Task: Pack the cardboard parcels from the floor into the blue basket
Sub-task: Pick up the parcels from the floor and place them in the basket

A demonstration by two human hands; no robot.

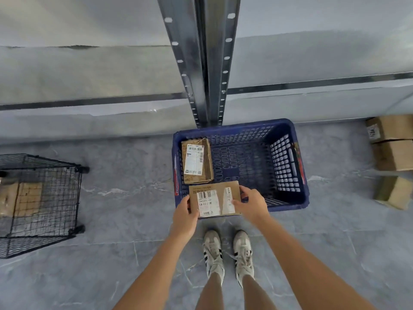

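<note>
**Labelled parcel held over the blue basket's near rim**

The person holds a flat cardboard parcel (214, 199) by its short ends. The left hand (184, 217) curls round one end and the right hand (250, 203) round the other. It sits over the blue basket (234, 127) at the basket's 7 o'clock edge. Its white label shows a barcode and "LB-23-" followed by characters too small to read; a second label beside it is blurred.

A second parcel (196, 161) lies inside the basket at 10 o'clock, its label barcoded but illegible.

At 3 o'clock in the view, stacked boxes (390, 128) are cut off by the frame. At 9 o'clock, a black wire basket (44, 198) holds a brown box that is hard to make out through the mesh.
</note>
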